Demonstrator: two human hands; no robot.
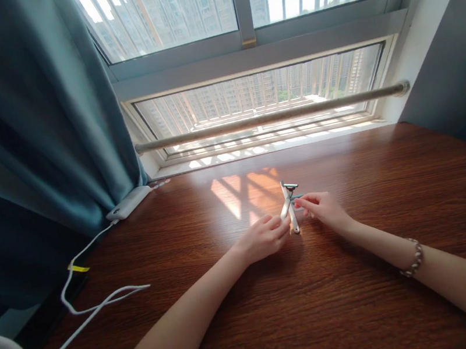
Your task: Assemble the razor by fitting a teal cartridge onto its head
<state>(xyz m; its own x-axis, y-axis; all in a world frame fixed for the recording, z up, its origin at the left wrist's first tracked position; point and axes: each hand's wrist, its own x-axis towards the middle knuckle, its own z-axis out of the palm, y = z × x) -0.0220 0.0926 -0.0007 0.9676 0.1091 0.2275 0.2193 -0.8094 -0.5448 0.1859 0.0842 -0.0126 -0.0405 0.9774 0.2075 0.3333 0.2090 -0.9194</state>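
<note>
My left hand (267, 236) is closed round the lower end of a white handle (285, 208). That handle slants up to a small crossbar head (291, 186), like a razor's. Behind it a second slim white piece (295, 225), with a hole at its near end, crosses it; whether the two touch I cannot tell. From the right, my right hand (322, 207) pinches with thumb and forefinger beside the head. A thin bluish strip (297, 196) shows at its fingertips, too small to name. A beaded bracelet (415, 258) circles my right wrist.
The brown wooden tabletop (248, 325) reaches the window sill (273, 149), with sunlit patches beyond my hands. A white power strip (129, 203) lies at the left by the blue curtain (72, 105). Its white cable (77, 308) loops over the left side. A horizontal rail (272, 118) crosses the window.
</note>
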